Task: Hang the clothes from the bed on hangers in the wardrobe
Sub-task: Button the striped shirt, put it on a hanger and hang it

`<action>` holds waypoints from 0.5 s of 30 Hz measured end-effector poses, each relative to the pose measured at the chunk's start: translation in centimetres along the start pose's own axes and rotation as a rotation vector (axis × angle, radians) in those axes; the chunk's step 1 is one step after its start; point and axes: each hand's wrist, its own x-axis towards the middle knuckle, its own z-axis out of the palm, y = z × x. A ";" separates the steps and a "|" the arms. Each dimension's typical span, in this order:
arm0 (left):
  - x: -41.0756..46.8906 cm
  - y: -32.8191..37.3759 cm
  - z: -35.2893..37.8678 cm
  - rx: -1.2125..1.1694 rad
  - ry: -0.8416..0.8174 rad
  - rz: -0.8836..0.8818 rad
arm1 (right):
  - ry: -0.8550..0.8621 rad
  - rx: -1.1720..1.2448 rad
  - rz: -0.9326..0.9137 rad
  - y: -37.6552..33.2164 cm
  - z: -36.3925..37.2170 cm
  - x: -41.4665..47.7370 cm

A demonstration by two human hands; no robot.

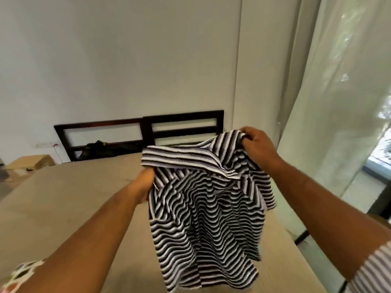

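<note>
We saw the striped shirt (203, 208) held up in the air above the bed (63, 197), over its right half, by both of a person's bare hands. The shirt carried black, white and greyish stripes, and it hung crumpled, its folds falling toward the near end of the bed. We could not tell whether its lowest edge touched the bed or hung just clear of it.

The right hand (256, 144) was the higher of the two above the bed. Its fingers were curled over and its thumb pinched a bunch of fabric at the top edge of the shirt. The left hand (143, 182) sat lower, nearer the middle of the bed, at the shirt's left edge just under a flat band of cloth that looked like the collar. Its fingers were tucked into the fabric, so we saw only the back of the hand, but it plainly gripped the shirt.

The bed had a plain tan cover. At its far end stood a dark wooden headboard (148, 132) of open rails, against a pale wall (127, 60). A dark bundle (99, 149) showed through the rails at the bed's far left, too dim for us to name. Beyond the bed's far left corner sat a cardboard box (31, 163). Along the right side of the bed hung a sheer pale curtain (338, 102). A striped sleeve (372, 269) covered the right upper arm at the bed's near right.
</note>
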 end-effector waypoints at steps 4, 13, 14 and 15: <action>-0.1 -5.2 -0.8 0.214 -0.283 0.028 | -0.015 -0.196 -0.074 -1.0 -0.8 0.9; 0.1 -4.4 -2.1 0.680 -0.099 0.465 | -0.102 -0.365 -0.211 -0.3 -2.6 0.0; -0.1 -4.1 -2.2 0.514 -0.056 0.458 | -0.121 -0.350 -0.215 -0.2 -3.2 -0.2; -0.3 -3.9 -2.3 0.362 -0.048 0.466 | -0.150 -0.341 -0.216 -0.1 -3.7 -0.2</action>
